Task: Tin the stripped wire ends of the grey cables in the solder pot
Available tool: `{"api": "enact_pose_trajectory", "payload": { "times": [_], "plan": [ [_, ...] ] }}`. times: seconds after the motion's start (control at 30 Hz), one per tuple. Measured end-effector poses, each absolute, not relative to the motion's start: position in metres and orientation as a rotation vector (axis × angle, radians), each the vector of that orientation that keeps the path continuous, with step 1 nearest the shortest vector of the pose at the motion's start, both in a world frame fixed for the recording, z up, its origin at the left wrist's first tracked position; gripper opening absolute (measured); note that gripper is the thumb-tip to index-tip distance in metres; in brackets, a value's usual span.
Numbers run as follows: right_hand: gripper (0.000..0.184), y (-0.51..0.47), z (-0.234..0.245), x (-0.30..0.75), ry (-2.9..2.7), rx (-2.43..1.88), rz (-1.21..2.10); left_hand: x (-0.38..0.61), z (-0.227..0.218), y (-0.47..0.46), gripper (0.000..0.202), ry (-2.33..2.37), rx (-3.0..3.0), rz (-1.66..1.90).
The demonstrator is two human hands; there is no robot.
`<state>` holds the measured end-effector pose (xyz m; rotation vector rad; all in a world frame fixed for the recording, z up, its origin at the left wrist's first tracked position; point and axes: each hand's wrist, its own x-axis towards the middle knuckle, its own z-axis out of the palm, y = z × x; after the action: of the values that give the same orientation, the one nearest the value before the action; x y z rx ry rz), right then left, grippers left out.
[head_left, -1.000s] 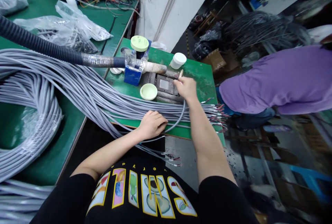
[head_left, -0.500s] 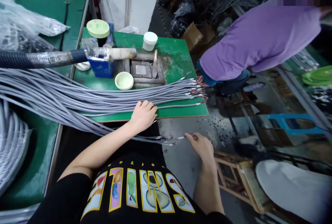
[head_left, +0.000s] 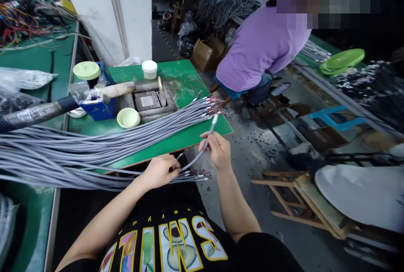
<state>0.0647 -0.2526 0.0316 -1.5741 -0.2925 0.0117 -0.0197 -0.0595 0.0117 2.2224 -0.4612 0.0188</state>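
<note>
My right hand pinches one grey cable near its stripped end and lifts it just off the green table's front edge. My left hand is closed around the same cable and a few loose ones hanging below the table edge, their red-tipped ends sticking out to the right. A thick bundle of grey cables lies across the green table, its stripped ends fanned at the right.
On the table stand a metal block, a pale green dish, a blue box, a white jar and a corrugated hose. A person in a purple shirt bends at the right. A wooden frame lies on the floor.
My right hand rose from below the table edge with one cable pinched in it. My left hand came off the tabletop and down onto the loose cables at the edge. The view swung right.
</note>
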Motion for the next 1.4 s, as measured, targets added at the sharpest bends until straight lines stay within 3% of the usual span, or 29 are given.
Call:
{"api": "enact_pose_trajectory", "payload": {
  "times": [0.13,0.3,0.63,1.13,1.27,1.33,1.4],
  "plan": [
    [0.024,-0.243,0.041,0.041,-0.618,-1.836,0.181,-0.014,0.024,-0.055,0.020,-0.105,1.771,-0.005],
    [0.020,-0.230,0.040,0.023,-0.830,-1.950,0.196,-0.012,0.037,-0.048,0.026,0.157,1.384,0.212],
    [0.027,-0.209,0.036,0.019,-1.019,-2.082,0.102,-0.015,0.047,-0.043,0.021,0.269,1.416,0.518],
    [0.031,-0.200,0.030,0.024,-1.136,-2.150,-0.004,-0.005,0.047,-0.029,0.023,0.392,1.353,0.374],
    [0.030,-0.198,0.031,0.024,-0.932,-2.051,0.237,-0.006,0.045,-0.033,0.021,0.374,1.346,0.411],
    [0.027,-0.195,0.029,0.027,-0.713,-1.846,0.529,-0.010,0.043,-0.038,0.018,0.359,1.442,0.515],
    [0.035,-0.191,0.028,0.031,-0.511,-1.544,0.761,-0.015,0.041,-0.045,0.014,0.292,1.621,0.631]
  ]
}}
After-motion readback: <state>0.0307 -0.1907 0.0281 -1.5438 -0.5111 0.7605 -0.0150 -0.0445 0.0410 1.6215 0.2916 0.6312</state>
